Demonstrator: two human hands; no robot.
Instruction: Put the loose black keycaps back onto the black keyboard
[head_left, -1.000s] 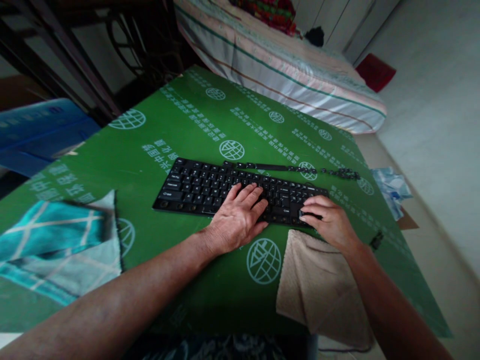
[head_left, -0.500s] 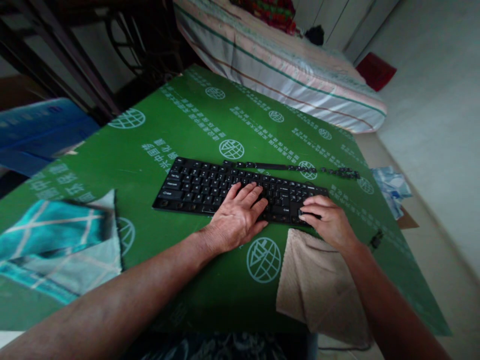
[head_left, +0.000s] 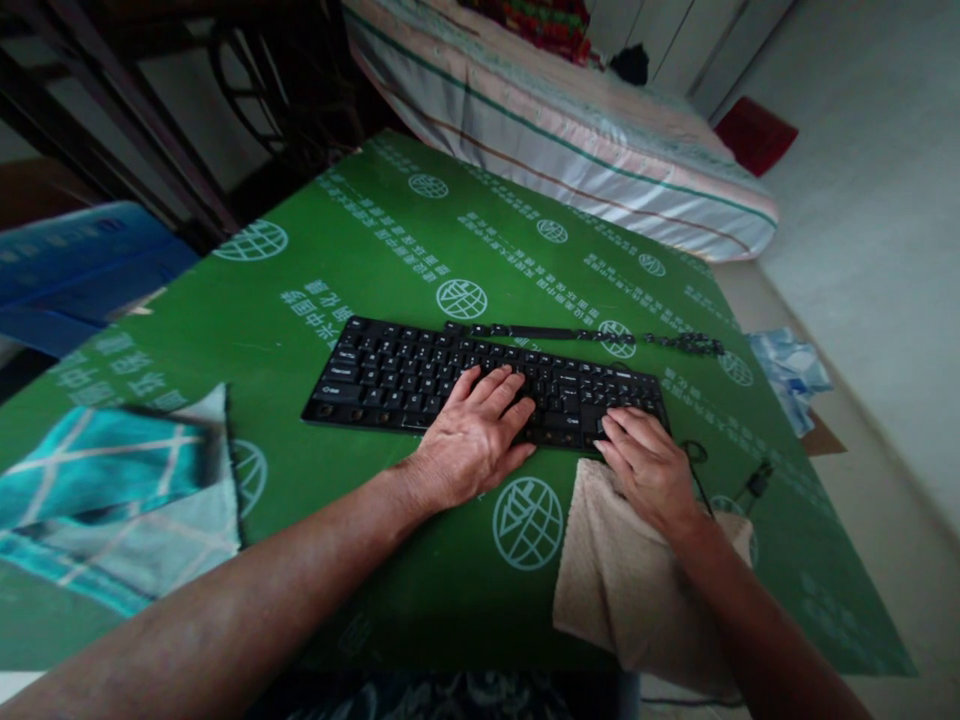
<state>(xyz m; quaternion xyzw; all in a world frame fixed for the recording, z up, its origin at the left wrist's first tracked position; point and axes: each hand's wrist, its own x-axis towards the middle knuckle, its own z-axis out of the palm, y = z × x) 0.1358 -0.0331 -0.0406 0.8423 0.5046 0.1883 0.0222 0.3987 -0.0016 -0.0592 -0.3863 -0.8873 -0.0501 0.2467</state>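
Observation:
A black keyboard [head_left: 390, 370] lies at a slant on the green table, with bare sockets along its near edge where keycaps are off. My left hand [head_left: 476, 440] rests on its middle, palm down and fingers stretched over the keys. At the right end, my right hand [head_left: 649, 460] has its fingers laid on the keys near the arrow and number area, thumb by the near edge. No object shows in either hand, though what is under the right fingertips is hidden. Loose black keycaps [head_left: 679, 343] and a long space bar [head_left: 538, 332] form a row beyond the keyboard.
A beige cloth [head_left: 600, 570] lies below my right hand. A teal checked cloth [head_left: 112, 460] is at the left. The cable's plug [head_left: 759, 480] lies at the right on the green table [head_left: 360, 240]. A bed [head_left: 570, 150] stands behind, a blue box [head_left: 90, 260] at left.
My right hand has shifted slightly right and down, its fingers going from bunched at the keyboard's right end to stretched flatter over the keys. My left hand stays put.

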